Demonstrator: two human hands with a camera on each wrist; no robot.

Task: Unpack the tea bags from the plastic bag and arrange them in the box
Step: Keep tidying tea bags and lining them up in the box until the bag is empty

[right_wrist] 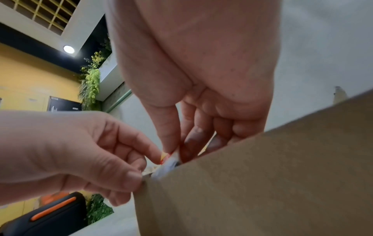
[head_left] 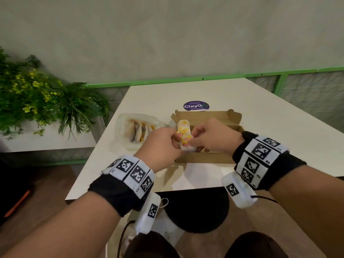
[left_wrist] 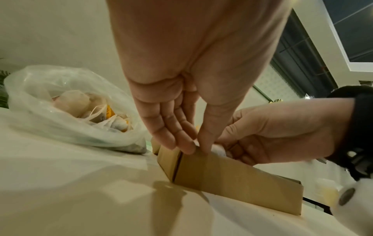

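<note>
Tea bags, head view: a row (head_left: 183, 132) stood at the cardboard box's (head_left: 208, 116) left end, running front to back; left hand (head_left: 160, 144) and right hand (head_left: 214, 136) both pinched the nearest one.
Left wrist view: plastic bag (left_wrist: 60, 102) lay left of the box, more tea bags inside.
Right wrist view: both hands' fingertips (right_wrist: 169, 143) met on it at the rim.

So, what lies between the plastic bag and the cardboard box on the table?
In the head view, only a narrow strip of bare white table separates the plastic bag from the cardboard box; the left hand partly covers it.
</note>
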